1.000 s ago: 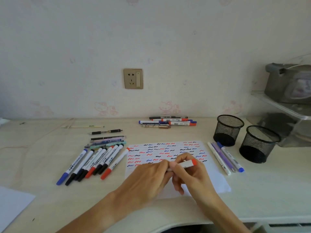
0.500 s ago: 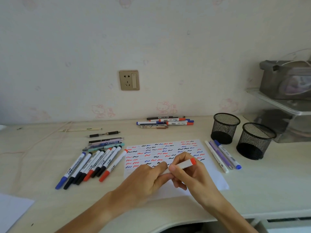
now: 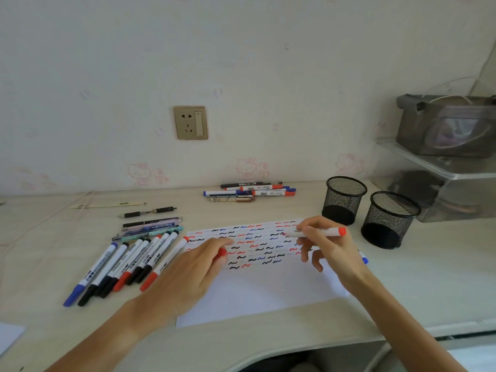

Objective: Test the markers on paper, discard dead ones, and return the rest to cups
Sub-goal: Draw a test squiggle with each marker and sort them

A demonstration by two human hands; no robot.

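Right hand (image 3: 326, 245) curled round a white marker (image 3: 315, 232) with a red end, thumb and fingers pinching the barrel, tip down at the upper right of the paper (image 3: 257, 288) among rows of red, blue and black squiggles. Left hand (image 3: 188, 272) resting on the sheet's left part, fingers bent loosely over a red cap (image 3: 221, 254) that peeks out beneath the fingertips; a firm grip or mere cover, cannot tell. Left of the paper on the bench (image 3: 429, 285), a fanned row of markers (image 3: 126, 264) with blue, black and red caps, thinner pens (image 3: 151, 226) just behind them. Near the wall, a second small pile of markers (image 3: 252, 191). Right of the paper, two black mesh cups (image 3: 345, 200) standing upright side by side, close together. Blue marker end (image 3: 364, 259) showing just past the right wrist.
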